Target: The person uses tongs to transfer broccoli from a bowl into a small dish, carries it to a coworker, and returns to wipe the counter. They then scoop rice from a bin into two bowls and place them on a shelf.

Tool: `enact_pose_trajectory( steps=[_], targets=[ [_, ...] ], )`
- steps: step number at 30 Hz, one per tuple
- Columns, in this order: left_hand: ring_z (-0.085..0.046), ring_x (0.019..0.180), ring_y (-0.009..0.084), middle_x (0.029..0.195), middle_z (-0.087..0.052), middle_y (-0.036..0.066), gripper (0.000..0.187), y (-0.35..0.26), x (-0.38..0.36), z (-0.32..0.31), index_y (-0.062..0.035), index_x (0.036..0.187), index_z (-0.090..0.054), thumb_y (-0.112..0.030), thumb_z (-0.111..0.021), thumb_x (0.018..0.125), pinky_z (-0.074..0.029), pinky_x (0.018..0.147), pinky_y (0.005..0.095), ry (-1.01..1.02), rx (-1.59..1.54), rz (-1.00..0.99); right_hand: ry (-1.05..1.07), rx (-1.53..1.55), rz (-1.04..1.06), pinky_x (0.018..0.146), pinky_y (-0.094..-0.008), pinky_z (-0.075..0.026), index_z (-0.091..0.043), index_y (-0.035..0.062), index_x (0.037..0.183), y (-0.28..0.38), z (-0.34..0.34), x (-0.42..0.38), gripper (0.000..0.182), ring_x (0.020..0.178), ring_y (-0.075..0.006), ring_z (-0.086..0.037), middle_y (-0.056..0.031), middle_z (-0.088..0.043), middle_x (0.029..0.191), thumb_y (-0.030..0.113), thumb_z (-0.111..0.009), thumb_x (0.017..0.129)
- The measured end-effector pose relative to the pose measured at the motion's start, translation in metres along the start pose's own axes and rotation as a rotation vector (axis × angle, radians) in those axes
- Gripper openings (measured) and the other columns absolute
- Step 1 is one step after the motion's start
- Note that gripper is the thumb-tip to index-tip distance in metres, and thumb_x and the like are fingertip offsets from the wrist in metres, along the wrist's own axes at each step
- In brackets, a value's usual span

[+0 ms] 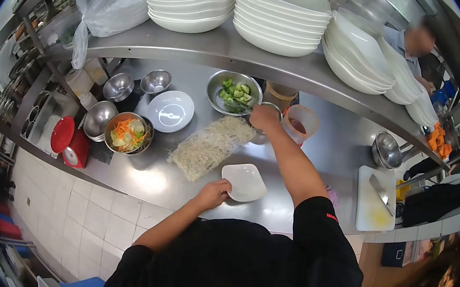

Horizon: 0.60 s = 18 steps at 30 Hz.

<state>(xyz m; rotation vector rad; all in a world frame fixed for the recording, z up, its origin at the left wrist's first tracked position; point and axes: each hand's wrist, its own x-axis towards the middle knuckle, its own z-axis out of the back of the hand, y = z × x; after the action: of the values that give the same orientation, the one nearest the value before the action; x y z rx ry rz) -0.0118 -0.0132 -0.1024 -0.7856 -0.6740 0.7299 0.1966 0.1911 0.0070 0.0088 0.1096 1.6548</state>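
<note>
My left hand (213, 194) grips the near left edge of a small white square bowl (245, 184), low over the counter's front. My right hand (265, 117) is closed on a metal utensil (240, 105) whose end reaches into a steel bowl (210, 97) of green broccoli pieces (235, 91). The fingers hide most of the handle, and I cannot tell whether it is a spoon or tongs. Between the hands lies a clear bag of dry pale noodles (210, 147).
A steel bowl of shredded carrot and cabbage (130, 135), a white plate (170, 111) and a red scale (70, 142) stand left. Right are a plastic tub (308, 118), a cutting board (367, 210) and a knife (381, 193). Stacked white dishes (281, 19) fill the shelf above. Another person (406, 41) stands beyond.
</note>
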Motion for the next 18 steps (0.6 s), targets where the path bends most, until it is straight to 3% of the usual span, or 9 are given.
enact_pose_trajectory(
  steps=[4, 8, 10, 11, 18],
  targets=[
    [-0.059, 0.096, 0.0314, 0.109, -0.059, 0.01, 0.015, 0.03, 0.005, -0.022, -0.0054, 0.08, -0.056, 0.005, -0.061, 0.07, -0.049, 0.082, 0.0342, -0.009, -0.007, 0.003, 0.074, -0.039, 0.008, 0.072, -0.0433, -0.051, -0.069, 0.004, 0.088, 0.003, 0.021, -0.011, 0.024, 0.087, -0.0318, -0.065, -0.0178, -0.067, 0.092, 0.016, -0.052, 0.075],
    [-0.058, 0.099, 0.0327, 0.12, -0.055, 0.013, 0.018, 0.035, 0.023, -0.022, -0.0066, 0.086, -0.059, 0.004, -0.062, 0.071, -0.049, 0.083, 0.0356, -0.069, 0.121, -0.071, 0.084, -0.085, -0.003, 0.073, -0.0448, -0.05, -0.068, 0.0041, 0.089, 0.007, 0.009, -0.009, 0.024, 0.088, -0.0318, -0.065, -0.0178, -0.067, 0.094, 0.016, -0.052, 0.075],
    [-0.057, 0.102, 0.0336, 0.128, -0.049, 0.015, 0.021, 0.028, 0.029, -0.014, -0.0074, 0.091, -0.06, 0.004, -0.06, 0.073, -0.048, 0.085, 0.0368, -0.102, 0.037, -0.027, 0.064, -0.057, -0.005, 0.074, -0.0445, -0.05, -0.067, 0.005, 0.092, 0.005, 0.01, -0.008, 0.025, 0.089, -0.0316, -0.064, -0.0171, -0.067, 0.094, 0.017, -0.052, 0.076],
    [-0.049, 0.116, 0.0338, 0.138, -0.037, 0.017, 0.031, 0.029, 0.028, -0.01, -0.009, 0.104, -0.059, 0.002, -0.061, 0.075, -0.044, 0.094, 0.0374, -0.049, 0.027, 0.034, 0.043, -0.033, -0.011, 0.075, -0.0443, -0.05, -0.066, 0.0059, 0.095, 0.003, 0.01, -0.009, 0.026, 0.09, -0.0314, -0.064, -0.0165, -0.066, 0.095, 0.017, -0.052, 0.077],
    [-0.043, 0.122, 0.0358, 0.142, -0.031, 0.018, 0.046, 0.037, -0.001, -0.004, -0.0092, 0.116, -0.055, -0.004, -0.066, 0.072, -0.039, 0.099, 0.0386, -0.107, 0.026, 0.114, -0.08, 0.2, -0.037, 0.082, -0.0437, -0.048, -0.065, 0.0088, 0.098, -0.027, 0.013, -0.014, 0.026, 0.096, -0.0321, -0.062, -0.0161, -0.065, 0.1, 0.024, -0.052, 0.081]
  ],
)
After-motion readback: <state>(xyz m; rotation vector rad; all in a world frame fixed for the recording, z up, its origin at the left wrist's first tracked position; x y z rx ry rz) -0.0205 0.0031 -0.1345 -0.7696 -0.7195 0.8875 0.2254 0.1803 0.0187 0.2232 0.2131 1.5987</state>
